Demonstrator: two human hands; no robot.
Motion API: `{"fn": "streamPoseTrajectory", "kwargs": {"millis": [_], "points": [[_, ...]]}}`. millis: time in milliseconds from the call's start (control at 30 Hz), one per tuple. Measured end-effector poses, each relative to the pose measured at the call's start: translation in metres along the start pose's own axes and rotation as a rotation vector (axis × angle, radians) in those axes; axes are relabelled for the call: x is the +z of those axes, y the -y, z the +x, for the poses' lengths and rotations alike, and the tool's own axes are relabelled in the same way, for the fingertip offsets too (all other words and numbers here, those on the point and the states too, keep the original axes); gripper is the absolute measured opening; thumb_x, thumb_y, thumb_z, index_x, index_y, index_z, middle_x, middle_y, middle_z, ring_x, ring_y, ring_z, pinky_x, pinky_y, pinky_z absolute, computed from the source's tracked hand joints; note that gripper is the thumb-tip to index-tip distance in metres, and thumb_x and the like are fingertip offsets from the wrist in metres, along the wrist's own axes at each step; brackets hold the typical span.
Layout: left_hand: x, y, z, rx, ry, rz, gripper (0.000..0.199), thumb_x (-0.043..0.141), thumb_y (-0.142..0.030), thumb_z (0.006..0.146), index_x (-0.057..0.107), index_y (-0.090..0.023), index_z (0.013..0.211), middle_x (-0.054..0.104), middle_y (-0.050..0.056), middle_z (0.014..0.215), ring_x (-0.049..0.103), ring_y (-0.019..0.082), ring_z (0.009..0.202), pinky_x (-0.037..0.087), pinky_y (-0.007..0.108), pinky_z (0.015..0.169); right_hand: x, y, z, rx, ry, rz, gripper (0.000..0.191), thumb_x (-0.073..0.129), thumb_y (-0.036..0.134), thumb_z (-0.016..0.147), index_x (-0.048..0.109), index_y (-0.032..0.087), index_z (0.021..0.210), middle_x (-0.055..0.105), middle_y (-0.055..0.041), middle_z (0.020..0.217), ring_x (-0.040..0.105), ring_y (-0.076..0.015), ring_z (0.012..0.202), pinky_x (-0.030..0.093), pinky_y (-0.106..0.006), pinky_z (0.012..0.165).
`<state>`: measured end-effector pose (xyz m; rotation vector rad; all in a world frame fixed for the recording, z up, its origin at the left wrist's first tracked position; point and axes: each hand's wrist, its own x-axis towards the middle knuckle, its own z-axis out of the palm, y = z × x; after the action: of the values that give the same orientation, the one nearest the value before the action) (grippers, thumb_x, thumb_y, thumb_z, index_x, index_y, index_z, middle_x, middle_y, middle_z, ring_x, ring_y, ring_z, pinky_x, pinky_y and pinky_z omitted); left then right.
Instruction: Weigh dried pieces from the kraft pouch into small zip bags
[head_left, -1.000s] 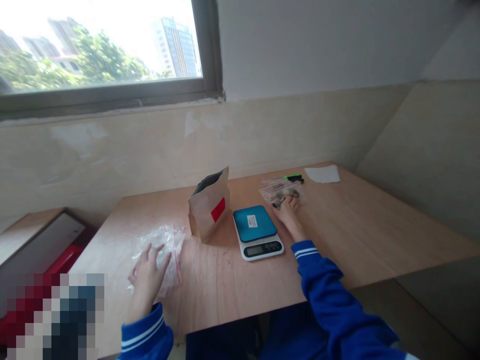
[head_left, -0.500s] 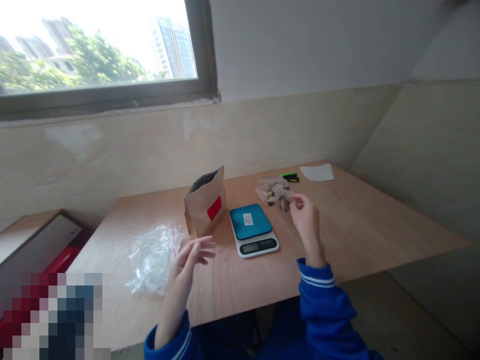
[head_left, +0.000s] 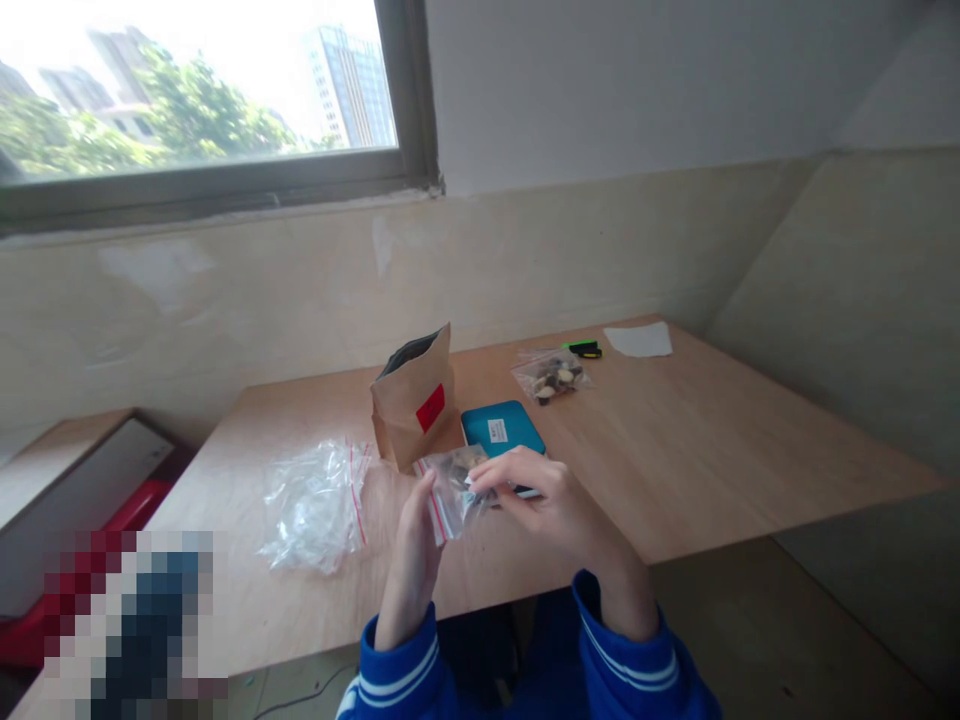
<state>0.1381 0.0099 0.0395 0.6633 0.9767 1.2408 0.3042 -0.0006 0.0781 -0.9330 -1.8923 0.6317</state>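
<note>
Between my hands is a clear zip bag [head_left: 450, 497] with a red-striped seal and some dark and pale pieces in its far end. My left hand [head_left: 417, 530] grips the seal end, thumb on top. My right hand [head_left: 551, 500] pinches the other end, fingers bent over the bag. Just behind it, partly covered by the bag and my right hand, lies a kitchen scale with a blue top [head_left: 510, 425]. A brown paper pouch [head_left: 411, 410] with a red label stands open-mouthed left of the scale.
Another zip bag of dark and pale pieces [head_left: 556, 378] lies behind the scale, beside a black and green cutter-like tool [head_left: 585, 350]. White paper [head_left: 641, 340] rests at the back right. A pile of clear zip bags [head_left: 311, 505] lies on the left.
My right hand has brought a filled zip bag from the back right to the front of the scale. My left hand has moved right and closed on its seal end.
</note>
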Motion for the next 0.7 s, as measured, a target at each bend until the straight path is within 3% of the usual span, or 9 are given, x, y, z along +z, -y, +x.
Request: {"fn": "streamPoseTrajectory", "kwargs": {"millis": [167,267,400,533,700], "points": [[-0.02,0.005,0.004,0.114,-0.027,0.04,0.028,0.074,-0.04,0.067,0.069,-0.015,0.079,0.065,0.003,0.072,0.057,0.014,0.064,0.043,0.024,0.056,-0.001,0.003,-0.004,0.072,0.138,0.021,0.029,0.046,0.005,0.086,0.068,0.022,0.095,0.069,-0.0035,0.107,0.062,-0.0182,0.104,0.047,-0.035,0.094],[-0.024,0.001,-0.002,0.219,0.006,0.222,0.029,0.073,-0.043,0.071,0.063,-0.016,0.065,0.054,-0.001,0.06,0.048,0.01,0.056,0.039,0.023,0.054,-0.002,0.006,-0.003,0.071,0.152,0.049,0.028,0.045,0.007,0.087,0.066,0.021,0.099,0.067,-0.005,0.109,0.06,-0.0185,0.107,0.045,-0.035,0.096],[-0.021,-0.003,-0.012,0.339,-0.067,0.46,0.038,0.068,-0.047,0.076,0.057,-0.018,0.056,0.05,-0.001,0.053,0.048,0.012,0.055,0.039,0.024,0.054,0.009,0.011,0.001,0.153,0.132,0.085,0.015,0.048,0.022,0.093,0.062,0.02,0.098,0.066,-0.0029,0.096,0.062,-0.016,0.093,0.048,-0.03,0.085],[-0.016,-0.004,-0.016,0.336,-0.105,0.559,0.042,0.066,-0.052,0.076,0.055,-0.018,0.053,0.049,-0.001,0.049,0.047,0.012,0.051,0.036,0.024,0.049,0.028,0.01,0.001,0.227,0.177,0.064,0.006,0.058,0.026,0.088,0.058,0.02,0.091,0.061,-0.0003,0.089,0.059,-0.0137,0.079,0.047,-0.026,0.072],[-0.017,-0.002,-0.015,0.379,-0.217,0.675,0.049,0.061,-0.056,0.077,0.047,-0.019,0.049,0.042,-0.003,0.045,0.041,0.01,0.046,0.033,0.023,0.045,0.038,0.01,0.001,0.27,0.196,0.029,0.021,0.07,0.028,0.08,0.052,0.021,0.087,0.055,0.0034,0.081,0.056,-0.013,0.074,0.044,-0.025,0.066]]}}
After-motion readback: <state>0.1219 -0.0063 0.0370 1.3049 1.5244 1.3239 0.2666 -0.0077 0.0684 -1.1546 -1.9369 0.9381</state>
